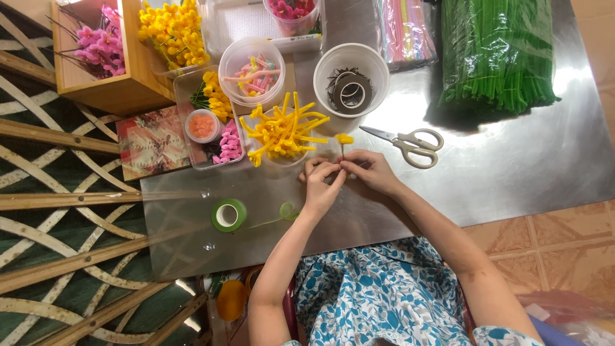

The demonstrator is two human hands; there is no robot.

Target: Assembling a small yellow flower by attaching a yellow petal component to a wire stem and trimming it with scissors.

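The small yellow flower (344, 138) stood on a thin stem (343, 152) just above the two hands, and the stem ran nearly straight up and down in the picture, away from the person's body. The left hand (320, 186) and the right hand (370, 172) met at the lower end of the stem, fingertips touching, both pinching it; the right hand seemed a little nearer to the flower head. How tight the pinch was, I could not tell.

Just left of the flower stood a clear cup of yellow flower pieces (283, 133), very close to the left fingers. To the right, a pair of scissors (406, 142) lay on the metal table (512, 166), near the right hand but not touching it. A roll of green tape (228, 215) lay to the left of the left forearm, with a loose green strip (282, 214) running toward the wrist. Farther away were a white cup with wire coils (350, 79), a bundle of green stems (496, 54), and a wooden box with pink flowers (96, 54). Nothing stood between the hands and the flower.
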